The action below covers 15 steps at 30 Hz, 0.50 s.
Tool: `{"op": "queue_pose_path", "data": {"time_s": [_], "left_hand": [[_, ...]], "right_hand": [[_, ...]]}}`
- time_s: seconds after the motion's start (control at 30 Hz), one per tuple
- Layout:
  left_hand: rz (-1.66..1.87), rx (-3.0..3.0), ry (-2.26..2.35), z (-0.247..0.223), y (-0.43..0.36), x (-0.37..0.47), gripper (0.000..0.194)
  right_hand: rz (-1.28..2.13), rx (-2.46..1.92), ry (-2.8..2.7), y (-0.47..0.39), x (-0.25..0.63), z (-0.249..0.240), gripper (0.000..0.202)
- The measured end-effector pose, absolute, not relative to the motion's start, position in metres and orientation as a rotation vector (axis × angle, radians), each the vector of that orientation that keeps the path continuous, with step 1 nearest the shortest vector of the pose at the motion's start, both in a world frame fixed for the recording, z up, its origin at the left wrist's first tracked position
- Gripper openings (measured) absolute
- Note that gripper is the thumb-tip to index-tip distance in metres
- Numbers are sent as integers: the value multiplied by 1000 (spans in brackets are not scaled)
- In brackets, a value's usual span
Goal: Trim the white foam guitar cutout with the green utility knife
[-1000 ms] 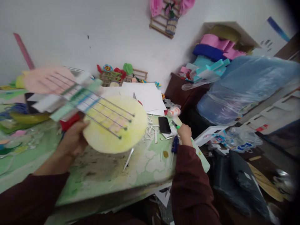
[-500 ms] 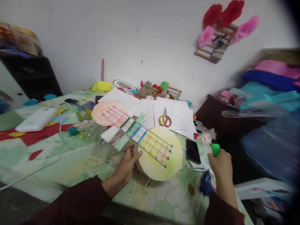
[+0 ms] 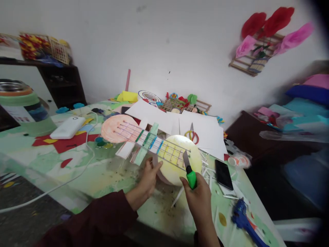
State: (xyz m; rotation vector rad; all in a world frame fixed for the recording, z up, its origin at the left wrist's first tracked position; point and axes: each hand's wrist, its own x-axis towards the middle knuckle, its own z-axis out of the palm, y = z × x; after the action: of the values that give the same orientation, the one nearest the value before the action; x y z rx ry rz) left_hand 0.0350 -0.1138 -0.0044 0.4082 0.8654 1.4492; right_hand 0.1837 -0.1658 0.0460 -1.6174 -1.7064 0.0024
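Observation:
A paper model (image 3: 180, 140) shaped like a stringed instrument is tilted above the table, with a yellow disc at one end, a pink disc at the other and dark strings along it. My left hand (image 3: 148, 178) grips the edge of its yellow end, thumb on top. My right hand (image 3: 199, 195) is closed round a small knife (image 3: 190, 175) with a green handle and a dark, slanted blade. The blade's tip lies over the yellow disc near the string ends; whether it touches the paper I cannot tell.
White paper sheets (image 3: 205, 127) lie behind the model, with red-and-yellow scissors (image 3: 192, 135) on them. To the right are a black phone (image 3: 223, 174), paper sticks and a blue glue gun (image 3: 244, 219). A white power bank (image 3: 68, 127) with a cable and a green jar (image 3: 24, 109) stand left.
My right hand has swung in from the table's right side, bringing the knife over the yellow disc. My left hand keeps its grip on the model. The view has shifted left.

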Motion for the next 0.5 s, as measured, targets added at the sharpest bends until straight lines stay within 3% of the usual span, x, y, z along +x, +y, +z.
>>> {"op": "queue_pose_path", "data": {"time_s": [0.07,0.23,0.5], "left_hand": [[1430,377,865,-3,-113,37,57],[1373,380,838,-3,-112,59,51],[1163,482,757,-7,-122,77,39]], "right_hand": [[-21,-1622,-1811,-160,189,35,19],[-119,-1604,-2096,-151,199,24,42],[-282,-1621,-2374,-137,235,30,49]]}}
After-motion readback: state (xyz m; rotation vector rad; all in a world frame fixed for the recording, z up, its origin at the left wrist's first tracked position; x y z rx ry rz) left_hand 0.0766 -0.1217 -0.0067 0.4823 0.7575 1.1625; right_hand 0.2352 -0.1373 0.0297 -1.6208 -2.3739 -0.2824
